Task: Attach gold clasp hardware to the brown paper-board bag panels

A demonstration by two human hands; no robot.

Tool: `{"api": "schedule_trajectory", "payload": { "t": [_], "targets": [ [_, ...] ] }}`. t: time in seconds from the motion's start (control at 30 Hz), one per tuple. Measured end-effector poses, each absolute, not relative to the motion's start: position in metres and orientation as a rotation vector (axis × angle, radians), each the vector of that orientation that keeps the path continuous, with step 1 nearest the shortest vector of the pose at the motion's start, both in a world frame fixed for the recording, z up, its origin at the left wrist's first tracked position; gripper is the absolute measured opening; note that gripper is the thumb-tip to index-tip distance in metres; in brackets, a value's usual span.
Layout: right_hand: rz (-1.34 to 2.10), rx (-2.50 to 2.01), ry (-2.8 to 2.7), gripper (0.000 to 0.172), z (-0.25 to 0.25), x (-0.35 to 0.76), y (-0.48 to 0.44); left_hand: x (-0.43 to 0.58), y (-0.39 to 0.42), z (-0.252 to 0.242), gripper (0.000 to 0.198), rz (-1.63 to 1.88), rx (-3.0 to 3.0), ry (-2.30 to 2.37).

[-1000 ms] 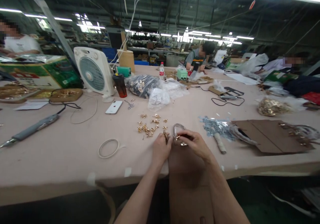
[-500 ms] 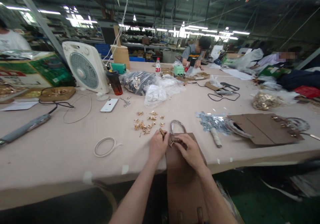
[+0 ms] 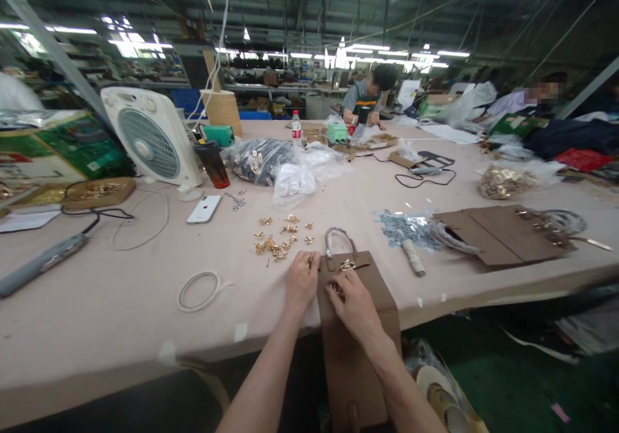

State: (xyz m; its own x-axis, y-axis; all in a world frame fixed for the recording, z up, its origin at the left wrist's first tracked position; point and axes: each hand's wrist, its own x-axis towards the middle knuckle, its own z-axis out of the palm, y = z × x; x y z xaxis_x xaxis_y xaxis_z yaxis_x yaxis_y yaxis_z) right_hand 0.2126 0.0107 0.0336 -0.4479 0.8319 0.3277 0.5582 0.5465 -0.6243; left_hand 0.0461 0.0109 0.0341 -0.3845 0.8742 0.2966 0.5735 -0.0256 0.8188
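A brown leather bag (image 3: pixel 360 349) lies flat over the table's near edge, its plastic-wrapped handle (image 3: pixel 337 238) pointing away from me and a gold clasp (image 3: pixel 347 264) near its top. My left hand (image 3: pixel 300 284) presses on the bag's top left corner, fingers curled at the edge. My right hand (image 3: pixel 355 308) rests on the bag's front, fingertips pinched on a small gold fitting (image 3: pixel 335 288) below the clasp. Loose gold fittings (image 3: pixel 279 237) are scattered just beyond my left hand.
A white tape ring (image 3: pixel 197 291), a phone (image 3: pixel 204 209), a fan (image 3: pixel 149 137), a grey power tool (image 3: pixel 41 264) and plastic bags (image 3: pixel 293 168) lie to the left and behind. Brown bag panels (image 3: pixel 498 233) and silver scraps (image 3: pixel 401 226) lie to the right. Other people work at the far side.
The bag has slid toward me, its top now clear on the table. My right hand has moved from the handle down onto the bag's front. My head turned slightly right.
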Motion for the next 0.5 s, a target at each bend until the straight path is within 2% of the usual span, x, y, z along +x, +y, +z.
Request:
{"api": "schedule_trajectory", "payload": {
  "t": [0.17, 0.3, 0.37, 0.5],
  "targets": [
    [0.527, -1.099, -2.153, 0.018, 0.033, 0.235, 0.005, 0.052, 0.007, 0.035, 0.033, 1.534, 1.452, 1.827],
    [0.543, -1.087, -2.121, 0.018, 0.032, 0.245, 0.005, 0.061, 0.011, 0.037, 0.035, 1.624, 1.175, 1.773],
    [0.536, -1.083, -2.11, 0.016, 0.029, 0.25, 0.007, 0.066, 0.017, 0.035, 0.043, 1.605, 1.004, 1.746],
    [0.538, -1.062, -2.024, 0.025, 0.027, 0.263, 0.014, 0.077, 0.03, 0.025, 0.06, 1.437, 0.867, 1.634]
  ]
}}
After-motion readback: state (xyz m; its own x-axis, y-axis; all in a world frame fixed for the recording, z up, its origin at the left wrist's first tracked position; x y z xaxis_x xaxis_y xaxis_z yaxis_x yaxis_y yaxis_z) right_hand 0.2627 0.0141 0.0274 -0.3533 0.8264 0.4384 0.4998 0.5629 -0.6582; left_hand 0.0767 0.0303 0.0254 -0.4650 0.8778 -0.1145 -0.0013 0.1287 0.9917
